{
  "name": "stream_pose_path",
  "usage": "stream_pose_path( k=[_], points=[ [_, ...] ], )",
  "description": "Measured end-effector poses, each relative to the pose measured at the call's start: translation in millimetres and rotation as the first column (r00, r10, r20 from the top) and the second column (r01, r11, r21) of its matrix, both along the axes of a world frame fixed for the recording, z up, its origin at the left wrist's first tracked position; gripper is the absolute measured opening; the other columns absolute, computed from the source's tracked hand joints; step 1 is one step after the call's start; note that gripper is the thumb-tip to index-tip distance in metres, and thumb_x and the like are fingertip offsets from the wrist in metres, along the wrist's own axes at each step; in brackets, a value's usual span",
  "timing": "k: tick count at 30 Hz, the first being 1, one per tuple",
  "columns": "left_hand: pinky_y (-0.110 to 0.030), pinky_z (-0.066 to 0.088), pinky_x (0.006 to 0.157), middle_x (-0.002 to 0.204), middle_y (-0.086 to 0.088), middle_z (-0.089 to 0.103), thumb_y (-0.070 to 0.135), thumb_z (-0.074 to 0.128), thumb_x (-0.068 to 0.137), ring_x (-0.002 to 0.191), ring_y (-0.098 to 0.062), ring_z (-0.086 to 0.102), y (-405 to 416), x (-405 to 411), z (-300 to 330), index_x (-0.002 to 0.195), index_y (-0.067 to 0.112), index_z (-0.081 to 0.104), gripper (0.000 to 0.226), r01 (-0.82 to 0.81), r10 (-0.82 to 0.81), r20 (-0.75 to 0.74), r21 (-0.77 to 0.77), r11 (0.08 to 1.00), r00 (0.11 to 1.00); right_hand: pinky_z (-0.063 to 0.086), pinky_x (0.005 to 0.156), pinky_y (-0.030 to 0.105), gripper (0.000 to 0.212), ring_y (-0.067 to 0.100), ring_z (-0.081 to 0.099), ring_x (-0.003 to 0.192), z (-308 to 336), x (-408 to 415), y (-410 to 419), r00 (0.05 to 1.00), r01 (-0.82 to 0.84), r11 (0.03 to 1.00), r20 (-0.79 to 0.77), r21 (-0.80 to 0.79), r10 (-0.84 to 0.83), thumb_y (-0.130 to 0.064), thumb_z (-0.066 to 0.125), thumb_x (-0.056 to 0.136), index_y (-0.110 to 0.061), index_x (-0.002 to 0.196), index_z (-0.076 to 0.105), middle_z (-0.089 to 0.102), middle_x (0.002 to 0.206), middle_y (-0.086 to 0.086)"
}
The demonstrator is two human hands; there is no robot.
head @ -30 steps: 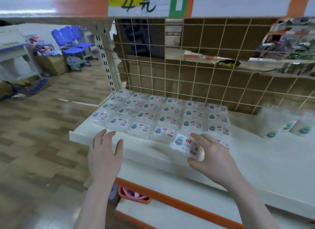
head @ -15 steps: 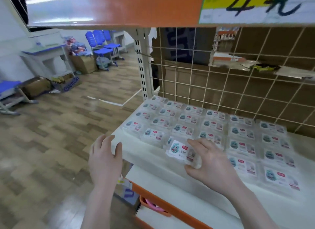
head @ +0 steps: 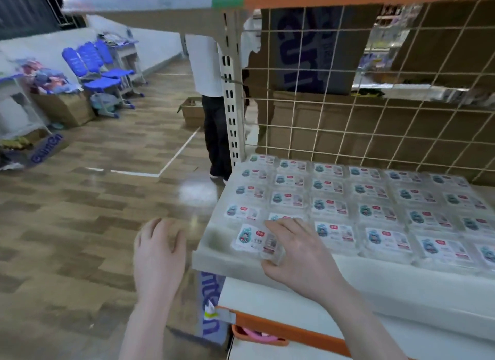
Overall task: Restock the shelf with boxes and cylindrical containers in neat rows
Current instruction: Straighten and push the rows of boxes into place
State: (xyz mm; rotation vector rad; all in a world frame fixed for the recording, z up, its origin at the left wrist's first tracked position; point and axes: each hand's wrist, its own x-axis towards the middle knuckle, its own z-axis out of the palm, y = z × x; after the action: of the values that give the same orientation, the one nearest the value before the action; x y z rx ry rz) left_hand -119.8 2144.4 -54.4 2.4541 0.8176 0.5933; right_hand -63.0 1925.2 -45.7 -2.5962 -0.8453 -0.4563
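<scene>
**Last corner box going into the front row**

The right hand (head: 297,255) grips a clear plastic box (head: 257,240) by its right end, fingers curled over the labelled lid and thumb on the near wall, at the front left corner of the shelf (head: 211,258). The left hand (head: 159,248) hangs off the shelf, loosely curled, holding nothing. Behind and to the right, matching boxes (head: 369,196) sit in tight rows. The box looks light, stiff and slick-sided; pinching its opposite walls should serve better than pressing on the lid.
</scene>
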Motion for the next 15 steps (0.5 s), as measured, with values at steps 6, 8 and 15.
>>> stream_pose_path(
  k=[6, 8, 15],
  points=[
    [-0.042, 0.035, 0.101, 0.134, -0.010, 0.050, 0.020, 0.058, 0.091, 0.127, -0.031, 0.039, 26, 10, -4, 0.123, 0.010, 0.059, 0.034, 0.076, -0.075, 0.022, -0.033, 0.997, 0.997, 0.049, 0.083, 0.022, 0.059, 0.012, 0.060, 0.087, -7, 0, 33, 0.999, 0.035, 0.999, 0.022, -0.006, -0.035, -0.047, 0.054, 0.054, -0.018, 0.104, 0.068, 0.066, 0.095, -0.010],
    [-0.041, 0.035, 0.100, 0.133, -0.009, 0.051, 0.021, 0.057, 0.091, 0.126, -0.030, 0.039, 31, 11, -5, 0.122, 0.011, 0.060, 0.033, 0.104, -0.102, 0.032, -0.044, 0.994, 0.994, 0.047, 0.083, 0.021, 0.058, 0.010, 0.059, 0.088, -9, 0, 39, 0.999, 0.035, 0.999, 0.034, -0.008, -0.035, -0.048, 0.051, 0.056, -0.019, 0.104, 0.068, 0.066, 0.097, -0.011],
    [-0.039, 0.036, 0.101, 0.137, -0.006, 0.047, 0.024, 0.053, 0.094, 0.130, -0.027, 0.036, 38, 20, -10, 0.127, 0.011, 0.055, 0.036, 0.175, -0.176, -0.010, -0.063, 0.983, 0.984, 0.045, 0.088, 0.020, 0.055, 0.007, 0.062, 0.093, -14, 1, 45, 0.998, 0.026, 0.998, 0.050, -0.056, -0.023, -0.051, 0.046, 0.062, -0.022, 0.104, 0.070, 0.068, 0.101, -0.013]
  ],
)
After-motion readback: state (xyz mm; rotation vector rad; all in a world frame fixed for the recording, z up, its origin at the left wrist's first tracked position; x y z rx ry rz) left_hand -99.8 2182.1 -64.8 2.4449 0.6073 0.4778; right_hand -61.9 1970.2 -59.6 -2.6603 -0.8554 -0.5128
